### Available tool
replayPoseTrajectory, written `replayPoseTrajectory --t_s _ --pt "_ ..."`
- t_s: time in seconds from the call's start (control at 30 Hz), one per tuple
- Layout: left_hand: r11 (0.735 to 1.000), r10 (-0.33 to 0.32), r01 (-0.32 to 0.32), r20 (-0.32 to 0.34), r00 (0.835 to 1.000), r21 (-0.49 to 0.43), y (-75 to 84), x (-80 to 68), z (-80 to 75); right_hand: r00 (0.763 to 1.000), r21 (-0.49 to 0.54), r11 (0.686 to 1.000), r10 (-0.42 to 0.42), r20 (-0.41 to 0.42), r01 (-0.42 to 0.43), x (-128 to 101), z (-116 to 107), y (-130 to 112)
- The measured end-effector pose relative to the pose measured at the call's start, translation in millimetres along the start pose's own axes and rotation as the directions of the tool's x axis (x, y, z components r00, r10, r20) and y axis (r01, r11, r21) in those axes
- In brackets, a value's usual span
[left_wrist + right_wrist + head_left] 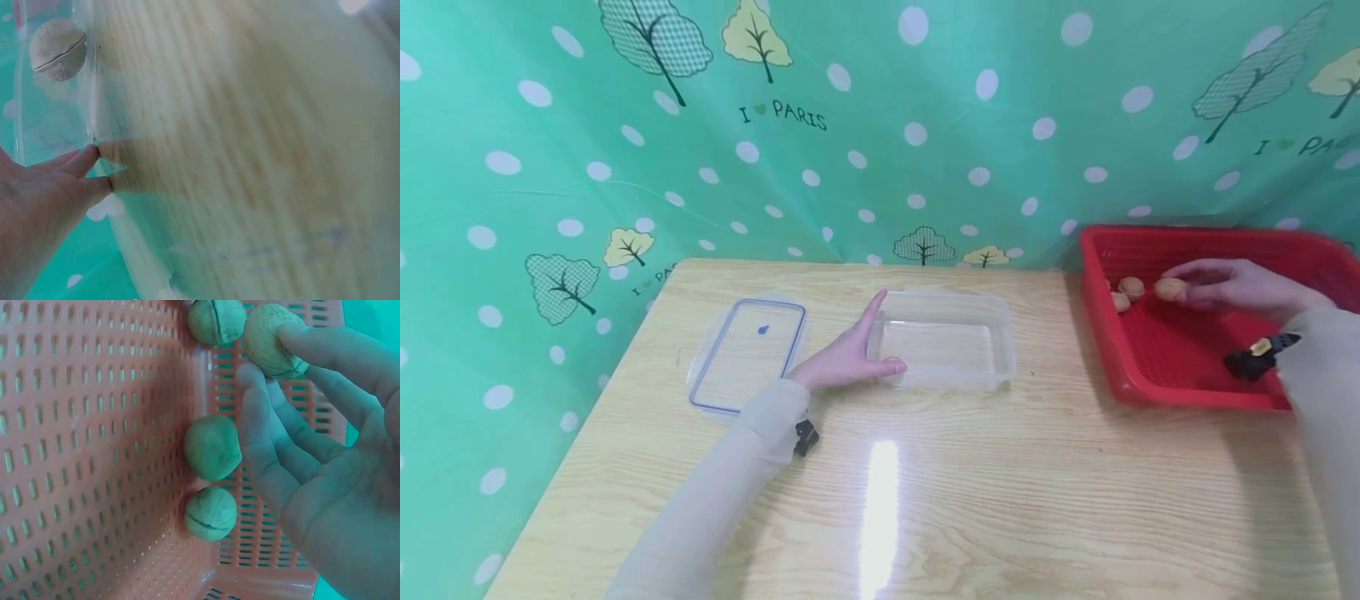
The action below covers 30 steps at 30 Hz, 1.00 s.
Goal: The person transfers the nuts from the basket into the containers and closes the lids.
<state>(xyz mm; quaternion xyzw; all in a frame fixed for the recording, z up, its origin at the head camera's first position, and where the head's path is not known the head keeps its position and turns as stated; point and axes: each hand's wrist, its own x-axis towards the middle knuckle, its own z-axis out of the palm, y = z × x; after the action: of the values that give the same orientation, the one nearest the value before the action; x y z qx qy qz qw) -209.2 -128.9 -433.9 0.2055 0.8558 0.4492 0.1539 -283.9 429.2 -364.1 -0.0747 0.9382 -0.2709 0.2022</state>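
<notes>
In the head view, my left hand lies against the left end of a clear plastic container, thumb and fingers spread and fairly straight. Its fingertips also show in the left wrist view, beside a walnut seen through clear plastic; I cannot tell exactly where that walnut lies. My right hand reaches into a red basket and pinches a walnut between thumb and fingers. More walnuts sit along the basket's side wall in the right wrist view.
A clear lid with a blue seal lies left of the container. Everything stands on a light wooden table, with a green patterned cloth hanging behind it. The basket's raised rim surrounds the right hand.
</notes>
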Motion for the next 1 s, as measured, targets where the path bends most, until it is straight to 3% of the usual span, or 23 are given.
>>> replayPoseTrajectory --t_s 0.37,0.8,1.0 --pt "1.0 0.002 -0.002 0.006 1.0 -0.014 0.7 -0.3 0.2 1.0 -0.005 1.0 -0.004 -0.012 0.004 -8 -3 -12" --pt "1.0 0.013 -0.013 0.001 1.0 -0.008 2.9 -1.2 -1.0 0.997 0.077 0.995 -0.052 -0.06 0.056 -20 -9 -33" --pt "1.0 -0.001 0.001 0.002 1.0 -0.004 4.1 -3.0 -0.7 0.995 0.043 0.995 -0.084 -0.047 0.086 -23 -6 -44"
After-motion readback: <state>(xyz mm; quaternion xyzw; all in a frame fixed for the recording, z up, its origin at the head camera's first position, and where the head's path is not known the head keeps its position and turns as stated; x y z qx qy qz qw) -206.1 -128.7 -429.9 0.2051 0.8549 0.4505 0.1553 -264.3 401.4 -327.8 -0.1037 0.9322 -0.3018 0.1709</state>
